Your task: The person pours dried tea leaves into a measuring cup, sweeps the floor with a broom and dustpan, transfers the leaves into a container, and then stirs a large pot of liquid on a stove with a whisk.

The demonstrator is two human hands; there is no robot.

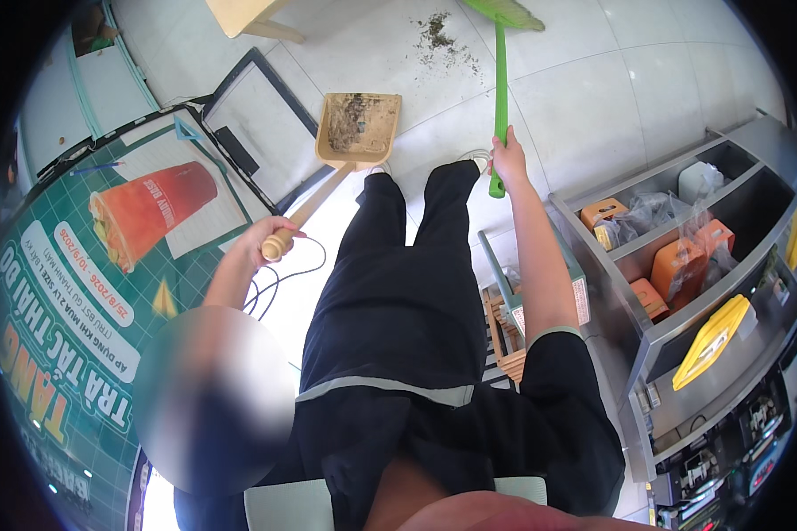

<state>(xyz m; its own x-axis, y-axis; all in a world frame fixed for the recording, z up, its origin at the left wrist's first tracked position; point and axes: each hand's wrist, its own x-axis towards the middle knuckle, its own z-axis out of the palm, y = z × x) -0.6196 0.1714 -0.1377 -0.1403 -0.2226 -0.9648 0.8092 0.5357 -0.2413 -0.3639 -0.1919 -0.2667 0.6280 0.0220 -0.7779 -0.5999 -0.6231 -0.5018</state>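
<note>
My left hand (270,240) grips the end of the wooden-looking handle of a tan dustpan (377,129). Dark dirt smears the pan, which lies in front of my feet. In my right hand (509,159) is the green handle of a broom (501,79). The broom's green bristle head (511,14) is at the top edge of the view, partly cut off. Between broom head and dustpan, a scattered pile of dark brown debris (437,32) lies on the pale tiled floor (571,99), apart from both tools.
A green poster board (192,279) with a drink picture and writing stands at left, beside a white framed panel (259,119). Loose cables (275,282) hang near my left hand. At right is a steel counter (627,292) with orange containers (679,269). A wooden stool (242,14) stands ahead.
</note>
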